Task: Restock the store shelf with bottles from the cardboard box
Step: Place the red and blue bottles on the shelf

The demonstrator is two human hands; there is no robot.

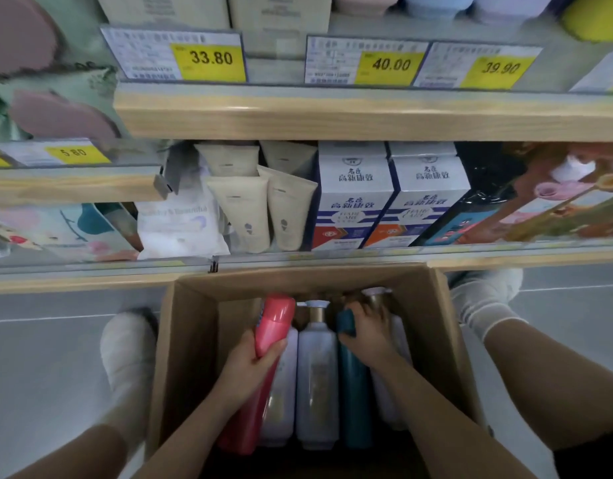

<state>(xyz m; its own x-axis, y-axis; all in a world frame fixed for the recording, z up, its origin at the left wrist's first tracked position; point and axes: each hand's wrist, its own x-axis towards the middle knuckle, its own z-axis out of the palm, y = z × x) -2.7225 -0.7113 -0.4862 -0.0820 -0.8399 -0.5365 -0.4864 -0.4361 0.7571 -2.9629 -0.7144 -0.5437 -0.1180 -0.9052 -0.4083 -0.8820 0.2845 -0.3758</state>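
Both of my hands are down inside the cardboard box [191, 340], which sits on the floor between my feet, right under the store shelf [367, 115]. My left hand [250, 361] is wrapped around the pink bottle [272, 326] just below its cap, and the bottle's top is tipped up above the others, which I judge makes it ready to lift out. My right hand [367, 331] curls over the top of the teal bottle [353, 392], so each hand has one to carry. Between them lie pale lavender pump bottles [315, 375], packed side by side. Up on the shelf, cream tubes [243, 209] and white-and-blue cartons [353, 202] already stand in rows.
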